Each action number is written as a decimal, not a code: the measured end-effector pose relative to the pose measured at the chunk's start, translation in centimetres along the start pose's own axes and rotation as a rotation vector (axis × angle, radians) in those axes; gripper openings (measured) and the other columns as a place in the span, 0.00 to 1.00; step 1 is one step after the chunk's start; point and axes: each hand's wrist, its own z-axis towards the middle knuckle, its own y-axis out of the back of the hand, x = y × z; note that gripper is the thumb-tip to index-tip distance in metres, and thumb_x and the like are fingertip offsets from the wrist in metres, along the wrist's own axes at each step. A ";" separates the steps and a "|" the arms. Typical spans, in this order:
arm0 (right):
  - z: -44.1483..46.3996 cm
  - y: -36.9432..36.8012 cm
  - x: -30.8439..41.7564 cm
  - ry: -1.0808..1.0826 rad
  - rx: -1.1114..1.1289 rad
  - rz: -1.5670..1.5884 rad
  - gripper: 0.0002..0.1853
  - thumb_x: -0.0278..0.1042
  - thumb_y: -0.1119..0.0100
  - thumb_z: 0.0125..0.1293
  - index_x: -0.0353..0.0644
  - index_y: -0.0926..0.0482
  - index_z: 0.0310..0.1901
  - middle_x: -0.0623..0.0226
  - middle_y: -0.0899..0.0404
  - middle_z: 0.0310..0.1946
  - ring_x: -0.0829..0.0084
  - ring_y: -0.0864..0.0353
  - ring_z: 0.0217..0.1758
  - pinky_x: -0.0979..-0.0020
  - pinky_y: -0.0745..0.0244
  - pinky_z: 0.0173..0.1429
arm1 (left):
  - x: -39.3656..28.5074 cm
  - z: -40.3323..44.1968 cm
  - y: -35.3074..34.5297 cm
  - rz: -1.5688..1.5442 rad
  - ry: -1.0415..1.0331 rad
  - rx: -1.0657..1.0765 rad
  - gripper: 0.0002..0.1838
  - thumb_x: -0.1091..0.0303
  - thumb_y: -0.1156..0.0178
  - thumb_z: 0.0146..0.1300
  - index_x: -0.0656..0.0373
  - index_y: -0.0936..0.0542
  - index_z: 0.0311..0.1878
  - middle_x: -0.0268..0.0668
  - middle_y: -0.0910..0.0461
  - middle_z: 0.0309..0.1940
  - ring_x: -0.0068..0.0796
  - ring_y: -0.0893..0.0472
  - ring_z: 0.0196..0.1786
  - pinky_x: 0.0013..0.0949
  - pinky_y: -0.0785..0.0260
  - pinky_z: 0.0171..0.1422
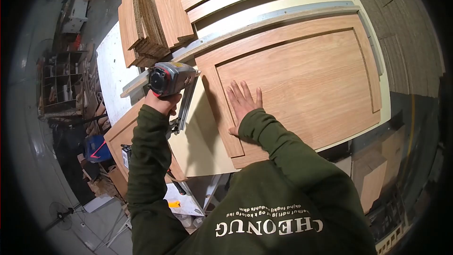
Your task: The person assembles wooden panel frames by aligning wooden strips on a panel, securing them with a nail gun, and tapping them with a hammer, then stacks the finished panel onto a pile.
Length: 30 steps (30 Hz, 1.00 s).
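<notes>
Left hand (163, 104) wrapped round nail gun (175, 76), nose at panel's (302, 75) upper-left corner; can't tell if touching. Right hand (243, 107) flat on panel, fingers spread, grasping nothing. Panel lies on counter (200, 146), just beside rail (264, 22). Step: likely nailing the frame. Next move calls for squared nose, panel held steady.

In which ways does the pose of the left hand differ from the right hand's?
The left hand grips the nail gun; the right hand lies palm-down on the framed wooden panel. The left hand is curled, while the right hand's fingers are spread. Both are bare, emerging from dark green sleeves.
</notes>
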 end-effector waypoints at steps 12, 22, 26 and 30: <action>0.0 -0.5 -0.1 0.014 -0.046 0.020 0.61 0.54 0.32 0.39 0.44 0.61 0.70 0.61 0.69 0.72 0.58 0.76 0.75 0.41 0.75 0.69 | 3.1 -1.7 -2.7 0.113 -0.103 0.072 0.17 0.79 0.38 0.49 0.60 0.26 0.44 0.33 0.26 0.20 0.24 0.26 0.17 0.30 0.31 0.17; 0.1 -0.7 0.0 -0.008 -0.033 -0.019 0.58 0.48 0.32 0.40 0.43 0.60 0.70 0.61 0.70 0.72 0.59 0.76 0.75 0.44 0.75 0.71 | 6.9 -8.7 -5.8 0.426 -0.442 0.108 0.20 0.75 0.38 0.49 0.59 0.25 0.49 0.36 0.22 0.29 0.26 0.22 0.26 0.29 0.29 0.27; 0.2 -0.4 0.1 -0.011 -0.004 -0.030 0.58 0.46 0.32 0.40 0.43 0.60 0.70 0.62 0.70 0.72 0.59 0.77 0.75 0.44 0.75 0.71 | 6.5 -8.8 -6.1 0.469 -0.391 0.100 0.21 0.73 0.37 0.49 0.58 0.24 0.50 0.38 0.20 0.38 0.31 0.21 0.40 0.32 0.28 0.44; 0.3 -0.9 -0.1 0.002 -0.031 -0.015 0.60 0.45 0.31 0.36 0.44 0.60 0.70 0.61 0.69 0.72 0.58 0.76 0.75 0.42 0.75 0.70 | 5.8 -8.9 -6.3 0.421 -0.332 0.119 0.21 0.71 0.37 0.50 0.58 0.24 0.50 0.39 0.21 0.41 0.32 0.21 0.43 0.33 0.29 0.47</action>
